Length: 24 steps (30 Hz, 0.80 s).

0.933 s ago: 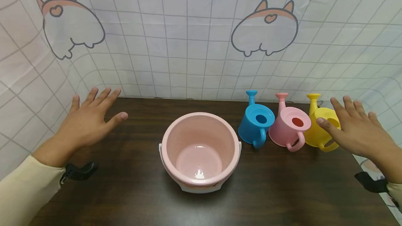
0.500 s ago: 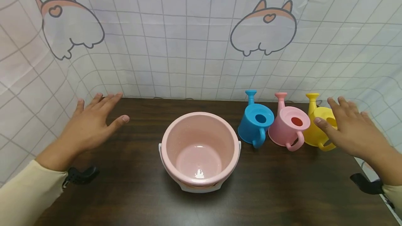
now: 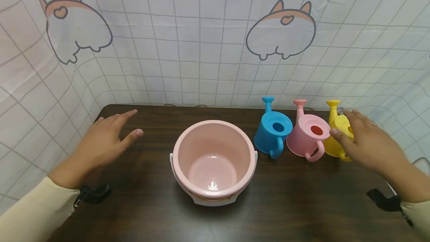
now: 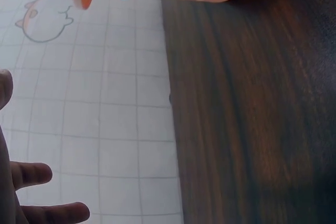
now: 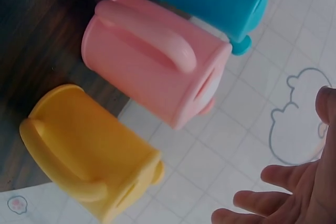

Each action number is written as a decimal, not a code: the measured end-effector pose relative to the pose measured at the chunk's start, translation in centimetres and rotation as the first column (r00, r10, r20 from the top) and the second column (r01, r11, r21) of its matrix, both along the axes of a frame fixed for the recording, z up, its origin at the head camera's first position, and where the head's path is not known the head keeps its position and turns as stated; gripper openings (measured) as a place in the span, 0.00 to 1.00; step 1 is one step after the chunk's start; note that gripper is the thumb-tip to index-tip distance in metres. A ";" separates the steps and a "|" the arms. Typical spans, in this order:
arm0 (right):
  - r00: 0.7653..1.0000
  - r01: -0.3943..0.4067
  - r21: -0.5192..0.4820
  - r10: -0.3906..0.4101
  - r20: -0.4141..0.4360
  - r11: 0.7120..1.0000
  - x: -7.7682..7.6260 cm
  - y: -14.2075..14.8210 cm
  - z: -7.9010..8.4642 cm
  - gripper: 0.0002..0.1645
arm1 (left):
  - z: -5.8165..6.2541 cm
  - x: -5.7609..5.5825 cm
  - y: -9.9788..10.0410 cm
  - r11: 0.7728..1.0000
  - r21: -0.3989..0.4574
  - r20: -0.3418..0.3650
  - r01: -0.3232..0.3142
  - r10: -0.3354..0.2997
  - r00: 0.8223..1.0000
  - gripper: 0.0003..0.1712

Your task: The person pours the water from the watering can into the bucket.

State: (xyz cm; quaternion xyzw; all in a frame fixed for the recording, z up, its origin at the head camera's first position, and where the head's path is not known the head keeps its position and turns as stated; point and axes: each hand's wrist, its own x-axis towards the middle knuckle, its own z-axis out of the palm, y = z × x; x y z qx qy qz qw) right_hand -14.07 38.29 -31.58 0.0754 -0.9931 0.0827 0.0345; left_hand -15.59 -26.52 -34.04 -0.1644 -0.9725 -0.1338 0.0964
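Observation:
A pink bucket (image 3: 215, 174) with a white handle stands upright in the middle of the dark wooden table. To its right, in a row, are three toy watering cans: blue (image 3: 268, 137), pink (image 3: 299, 141) and yellow (image 3: 332, 145). My left hand (image 3: 102, 141) hovers left of the bucket, touching nothing, its fingers extended and thumb apart. Over at the right, my right hand (image 3: 371, 145) is held in the air by the yellow can and partly hides it in the head view. Its fingers (image 5: 278, 177) are apart from the cans in the right wrist view.
A white grid-patterned cloth (image 3: 188, 40) with cartoon animal prints hangs behind the table and along both sides. The dark table top (image 3: 141, 204) extends in front of the bucket. Each forearm wears a black wrist strap (image 3: 95, 194).
Both hands have shifted slightly inward, the left one to the right and the right one to the left, and both have turned a little. The bucket and watering cans stay in place.

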 end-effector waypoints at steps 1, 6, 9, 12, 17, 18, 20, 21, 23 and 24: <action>1.000 -0.001 -0.002 0.001 -0.001 1.000 0.0 -0.1 -0.1 0.50 | -0.1 0.0 0.1 1.000 0.003 0.010 -0.002 0.002 1.000 0.41; 0.999 0.005 -0.029 -0.006 -0.043 1.000 0.3 -0.7 -0.5 0.46 | -0.5 0.2 0.7 1.000 0.022 0.036 -0.004 0.003 0.999 0.40; 0.998 0.019 -0.044 -0.022 -0.055 0.999 0.4 -1.0 -0.7 0.45 | -1.0 0.2 0.9 0.999 0.036 0.022 0.012 -0.013 1.000 0.38; 0.998 0.027 -0.043 -0.029 -0.056 0.999 0.4 -1.4 -1.0 0.45 | -1.6 0.2 1.1 0.999 0.041 0.000 0.031 -0.031 1.000 0.38; 0.998 0.032 -0.026 -0.033 -0.051 0.999 0.5 -1.8 -1.3 0.45 | -1.9 0.2 1.2 0.998 0.047 -0.033 0.043 -0.042 0.999 0.37; 0.998 0.030 -0.026 -0.031 -0.049 0.999 0.6 -1.8 -1.3 0.45 | -1.9 0.3 1.3 0.998 0.050 -0.034 0.045 -0.043 0.998 0.37; 0.999 0.026 -0.024 -0.027 -0.044 0.999 0.8 -2.0 -1.4 0.45 | -1.9 0.4 1.4 0.997 0.056 -0.037 0.051 -0.049 0.998 0.37; 0.999 0.021 -0.025 -0.022 -0.044 0.999 0.8 -2.0 -1.5 0.44 | -1.9 0.5 1.5 0.997 0.058 -0.037 0.055 -0.052 0.998 0.37; 0.999 0.010 -0.027 -0.012 -0.051 1.000 1.0 -2.2 -1.6 0.44 | -1.9 0.5 1.6 0.996 0.058 -0.036 0.061 -0.059 0.998 0.37; 0.999 0.006 -0.029 -0.008 -0.054 1.000 1.0 -2.2 -1.6 0.43 | -1.9 0.6 1.7 0.996 0.058 -0.036 0.063 -0.061 0.998 0.37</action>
